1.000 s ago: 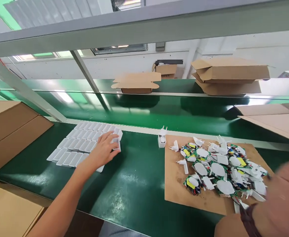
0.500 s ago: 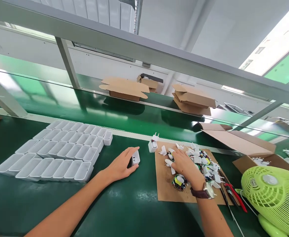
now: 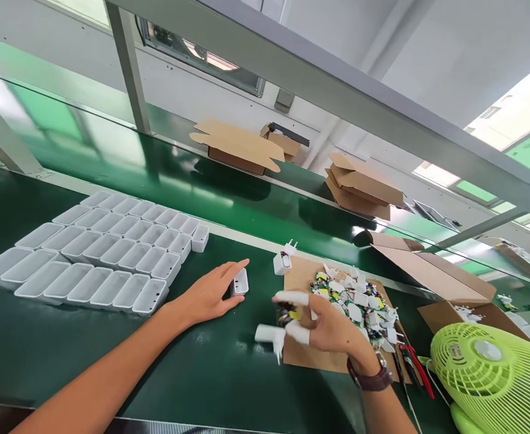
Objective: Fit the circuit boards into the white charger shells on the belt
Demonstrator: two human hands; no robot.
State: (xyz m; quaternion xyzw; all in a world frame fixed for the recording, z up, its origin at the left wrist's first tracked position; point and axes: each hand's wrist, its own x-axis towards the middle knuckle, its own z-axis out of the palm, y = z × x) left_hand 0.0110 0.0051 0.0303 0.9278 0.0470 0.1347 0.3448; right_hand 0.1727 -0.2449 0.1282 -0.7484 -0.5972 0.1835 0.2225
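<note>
On the green bench, my left hand (image 3: 213, 290) rests with thumb and fingers around a small white charger housing (image 3: 241, 281), its open side up. My right hand (image 3: 325, 322), with white covers on thumb and forefinger, pinches a small circuit board (image 3: 287, 313) in the air. A white plug piece (image 3: 271, 336) hangs below that board; both are blurred by motion. Right behind the hand, a pile of circuit boards and white plug parts (image 3: 355, 298) lies on a cardboard sheet (image 3: 310, 355). Another white housing with a plug on top (image 3: 283, 261) stands beside the sheet.
Rows of white housings (image 3: 124, 259) fill the bench's left side. Red-handled pliers (image 3: 421, 371) and a thin dark tool (image 3: 400, 374) lie right of the pile. A green fan (image 3: 486, 361) and an open carton (image 3: 450, 307) stand at the right. Cardboard boxes (image 3: 364, 187) sit on the ledge behind.
My right hand has lifted a circuit board with its plug piece off the pile and moved left. My left hand still holds the housing, now turned more open side up.
</note>
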